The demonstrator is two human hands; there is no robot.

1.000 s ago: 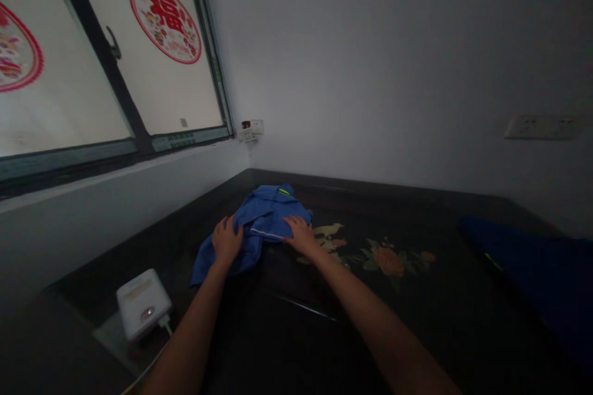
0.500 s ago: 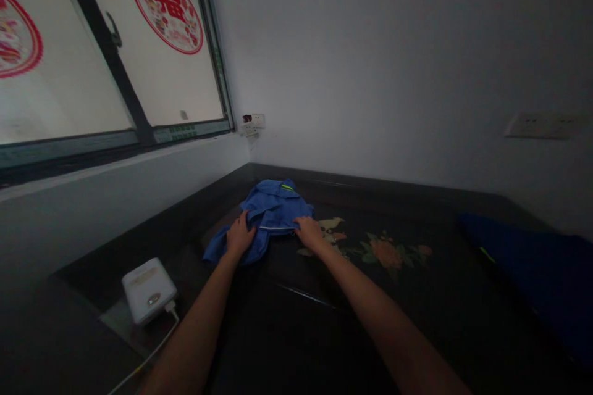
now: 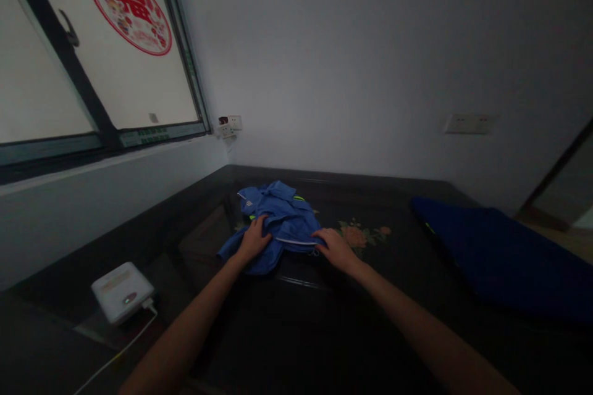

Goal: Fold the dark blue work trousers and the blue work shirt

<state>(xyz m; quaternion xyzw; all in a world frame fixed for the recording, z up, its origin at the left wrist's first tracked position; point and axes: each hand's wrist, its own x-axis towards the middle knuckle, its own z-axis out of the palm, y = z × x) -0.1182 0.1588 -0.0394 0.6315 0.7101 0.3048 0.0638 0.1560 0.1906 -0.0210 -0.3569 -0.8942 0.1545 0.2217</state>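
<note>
A crumpled blue jacket (image 3: 290, 220) with white piping and yellow-green accents lies on the dark, glossy tabletop (image 3: 287, 333). My left hand (image 3: 253, 241) is closed on its left side, with the fingertips partly lost in the folds. At the lower right corner, my right hand (image 3: 336, 248) pinches the white-piped edge between thumb and fingers. One piece of the cloth, perhaps a sleeve, trails left beneath my left wrist. The rest of the jacket is bunched up beyond my hands.
A white box-shaped device (image 3: 123, 292) with a plugged-in white cable (image 3: 115, 355) sits at the left. Folded dark blue cloth (image 3: 500, 259) lies at the right. Painted flowers (image 3: 356, 236) decorate the tabletop. Walls and a window (image 3: 152, 92) bound the far and left sides.
The view has turned right. Both hands and the jacket have shifted right across the tabletop, covering more of the painted flowers. More of the jacket's far left part now shows.
</note>
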